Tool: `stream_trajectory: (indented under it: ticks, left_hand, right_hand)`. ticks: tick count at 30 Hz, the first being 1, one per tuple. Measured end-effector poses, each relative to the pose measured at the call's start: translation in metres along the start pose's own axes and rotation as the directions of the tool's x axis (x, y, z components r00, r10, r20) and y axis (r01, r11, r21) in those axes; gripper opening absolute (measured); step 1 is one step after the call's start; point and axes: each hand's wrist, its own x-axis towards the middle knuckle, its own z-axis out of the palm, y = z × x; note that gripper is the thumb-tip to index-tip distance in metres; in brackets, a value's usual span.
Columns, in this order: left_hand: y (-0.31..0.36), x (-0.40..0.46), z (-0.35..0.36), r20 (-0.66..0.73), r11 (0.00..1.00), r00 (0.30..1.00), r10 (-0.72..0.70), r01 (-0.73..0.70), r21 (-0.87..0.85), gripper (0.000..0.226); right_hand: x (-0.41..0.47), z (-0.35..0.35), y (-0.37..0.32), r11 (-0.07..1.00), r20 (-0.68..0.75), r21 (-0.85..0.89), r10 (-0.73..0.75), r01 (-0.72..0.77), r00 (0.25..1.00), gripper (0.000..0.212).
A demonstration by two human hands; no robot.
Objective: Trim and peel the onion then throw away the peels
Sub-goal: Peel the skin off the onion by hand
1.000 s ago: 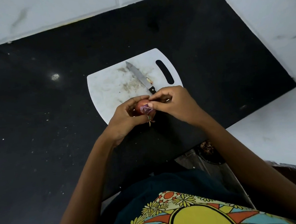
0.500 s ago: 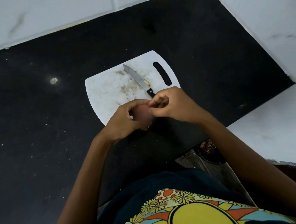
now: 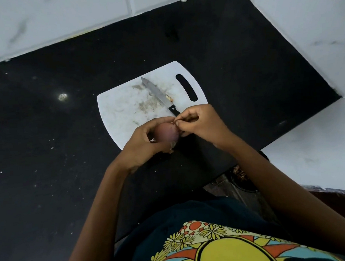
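Observation:
A small red onion [image 3: 166,133] is held in my left hand [image 3: 142,145], just above the near edge of the white cutting board [image 3: 125,105]. My right hand [image 3: 199,122] sits at the onion's right end, with its fingertips pinched on a bit of the onion's skin there. A loose shred of peel hangs below the onion [image 3: 172,148]. A knife [image 3: 159,94] with a black handle lies on the board beyond my hands, its tip pointing away; my right hand hides the end of the handle.
The board lies on a black counter [image 3: 48,158] bounded by white tiled walls at the back and right. A small onion scrap [image 3: 169,98] lies beside the blade. A dark bin with scraps [image 3: 241,176] shows below the counter's edge, under my right forearm.
The onion has turned in my left hand, so that more of its smooth side shows. My right fingers moved from its near side to its right end.

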Motion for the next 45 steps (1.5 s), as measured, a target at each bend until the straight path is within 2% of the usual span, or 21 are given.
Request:
stream_trajectory:
  ticks: [2,4,8,10,12,13,15,17,21,26,36,39,43,45]
  left_hand:
    - [0.000,-0.001,-0.001,-0.008,0.999,1.000,0.002,-0.002,-0.041,0.055]
    - [-0.001,-0.002,-0.002,-0.017,0.997,1.000,-0.001,-0.001,-0.076,0.056]
    - [-0.002,-0.002,-0.003,-0.033,0.999,0.999,0.001,-0.002,-0.043,0.062]
    - [-0.003,-0.001,-0.003,-0.048,1.000,0.999,-0.007,0.007,0.008,0.063]
    - [-0.003,0.000,-0.001,-0.067,0.997,0.998,-0.003,0.008,0.073,0.061]
    - [-0.002,0.000,-0.001,-0.072,0.994,0.997,0.007,0.001,0.112,0.060]
    - [0.000,0.000,0.001,-0.069,0.982,0.997,0.037,-0.024,0.186,0.059]
    - [0.001,0.001,0.002,-0.061,0.976,0.997,0.057,-0.042,0.216,0.061]
    - [0.000,0.001,0.003,-0.062,0.981,0.996,0.070,-0.057,0.185,0.069]
    - [-0.002,-0.003,0.003,-0.047,0.994,0.998,0.045,-0.040,0.106,0.062]
    - [-0.002,-0.004,0.009,-0.031,0.995,0.999,0.022,-0.019,0.096,0.058]
    - [-0.002,-0.004,0.010,-0.024,0.995,1.000,0.016,-0.014,0.102,0.059]
    - [-0.003,-0.004,0.010,-0.010,0.995,1.000,0.023,-0.022,0.099,0.061]
    - [-0.003,-0.004,0.010,-0.022,0.995,0.999,0.024,-0.021,0.102,0.060]
  right_hand:
    - [-0.001,-0.001,0.004,0.978,-0.009,0.180,0.105,-0.101,0.994,0.007]
    - [-0.002,-0.003,0.011,0.971,-0.046,0.196,0.147,-0.136,0.988,0.006]
    - [-0.002,-0.002,0.024,0.988,-0.108,-0.126,0.078,-0.092,0.991,0.006]
    - [-0.003,0.000,0.025,0.940,-0.071,-0.342,-0.010,-0.015,0.997,0.010]
    - [-0.006,0.000,0.018,0.889,-0.042,-0.453,-0.102,0.072,0.994,0.019]
    - [-0.008,0.000,0.013,0.897,-0.035,-0.432,-0.122,0.096,0.992,0.022]
    - [-0.011,-0.002,0.000,0.969,0.018,-0.233,-0.081,0.082,0.997,0.020]
    - [-0.013,-0.004,-0.008,0.996,0.104,-0.077,-0.039,0.047,0.994,0.020]
    - [-0.013,-0.004,-0.009,0.995,0.131,-0.076,-0.053,0.063,0.990,0.028]
    - [-0.015,-0.007,-0.007,0.993,0.115,-0.097,-0.054,0.065,0.992,0.025]
    - [-0.014,-0.011,-0.007,0.961,0.114,-0.236,-0.122,0.146,0.986,0.022]
    - [-0.015,-0.013,-0.006,0.952,0.118,-0.250,-0.149,0.175,0.982,0.020]
    - [-0.015,-0.015,-0.003,0.953,0.051,-0.233,-0.185,0.192,0.981,0.013]
    - [-0.015,-0.016,-0.002,0.957,0.081,-0.223,-0.172,0.186,0.982,0.014]
